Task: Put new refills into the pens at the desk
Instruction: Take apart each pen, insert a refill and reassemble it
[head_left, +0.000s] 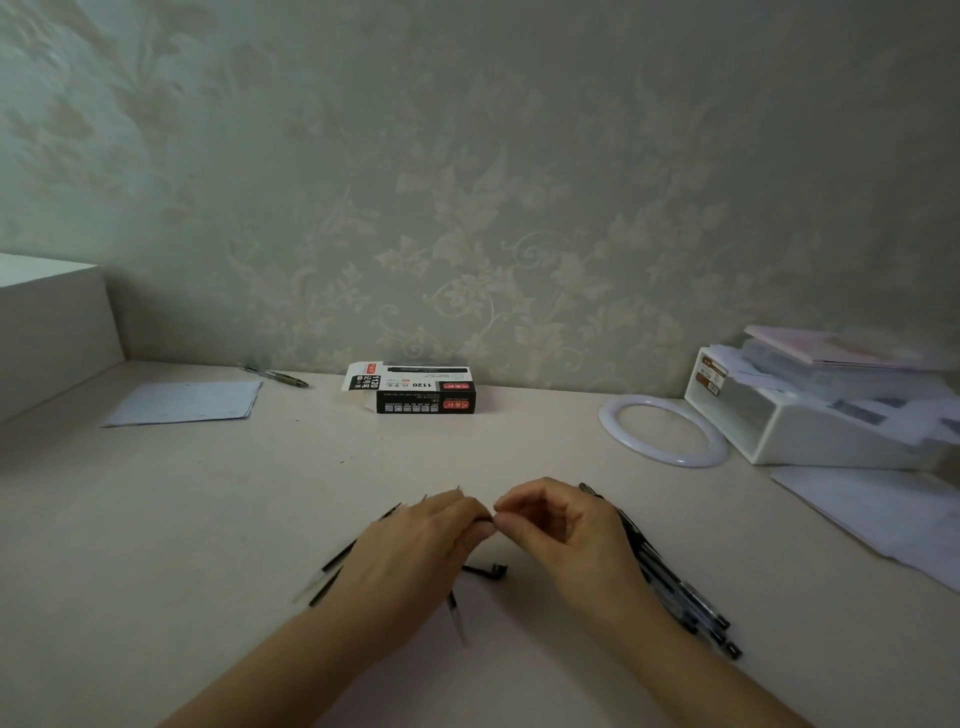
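- While both forearms reach in from the bottom edge of the head view, the left hand (415, 540) and right hand (566, 535) meet fingertip to fingertip low over the bench (208, 519), knuckles up.
- Left fingers (475, 519) are curled and pinch a small dark piece at the meeting point; too small to tell what part it is.
- Right fingers (511, 514) are curled in toward the same spot; cannot tell whether they grip it or only touch.
- Loose refills (337, 558) lie on the bench under and left of the left hand, mostly covered by it.
- Pens (685, 597) lie bundled beside and under the right wrist, far ends hidden.
- Small black bent piece (485, 570) lies between the wrists.
- Refill box (423, 397) sits open by the wall, well apart from the hands.
- Right edge: white organiser (810, 431), contents blurred.
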